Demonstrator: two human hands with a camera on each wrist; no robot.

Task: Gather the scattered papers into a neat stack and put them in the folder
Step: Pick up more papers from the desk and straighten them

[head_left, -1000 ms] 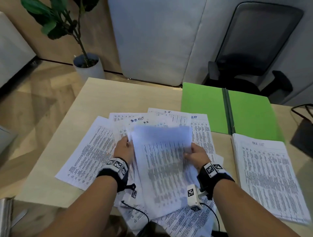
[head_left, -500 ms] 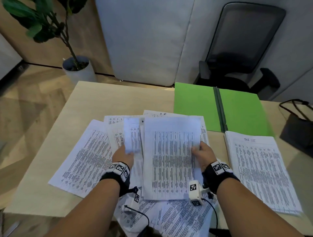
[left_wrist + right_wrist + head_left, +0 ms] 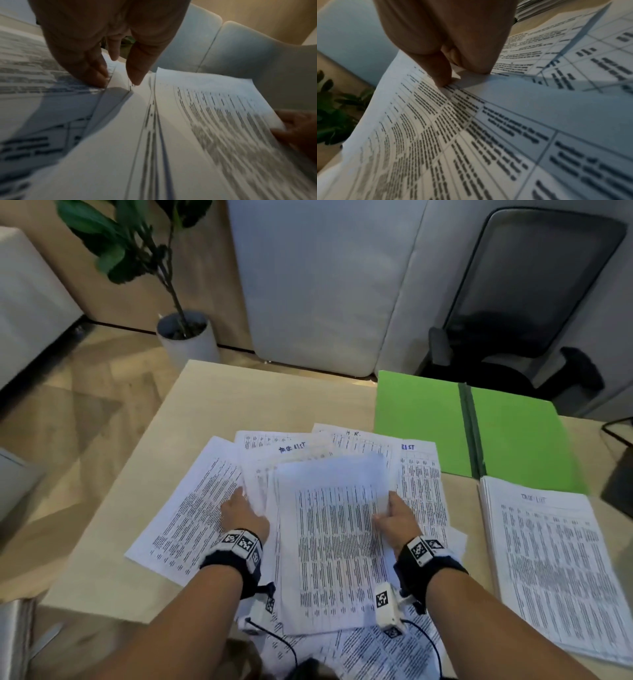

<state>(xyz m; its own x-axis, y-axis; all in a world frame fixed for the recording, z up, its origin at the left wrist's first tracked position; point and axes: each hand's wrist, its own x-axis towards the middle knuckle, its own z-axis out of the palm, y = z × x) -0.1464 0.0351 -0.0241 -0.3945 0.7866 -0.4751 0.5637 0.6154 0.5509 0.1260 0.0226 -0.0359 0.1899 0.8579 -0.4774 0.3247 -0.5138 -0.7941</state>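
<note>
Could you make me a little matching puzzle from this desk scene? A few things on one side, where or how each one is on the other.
Things:
1. green folder
2. neat stack headed with a list title
3. sheet in the middle
4. potted plant

States:
a. on the floor beyond the table
b. pinched at its right edge by the right hand
c. lying open at the table's far side
d. squared up at the right, untouched

Pairs: 1-c, 2-d, 3-b, 4-a

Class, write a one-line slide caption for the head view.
Right hand pinches a printed white sheet above scattered papers; left hand reaches among them, open green folder waiting.
</note>
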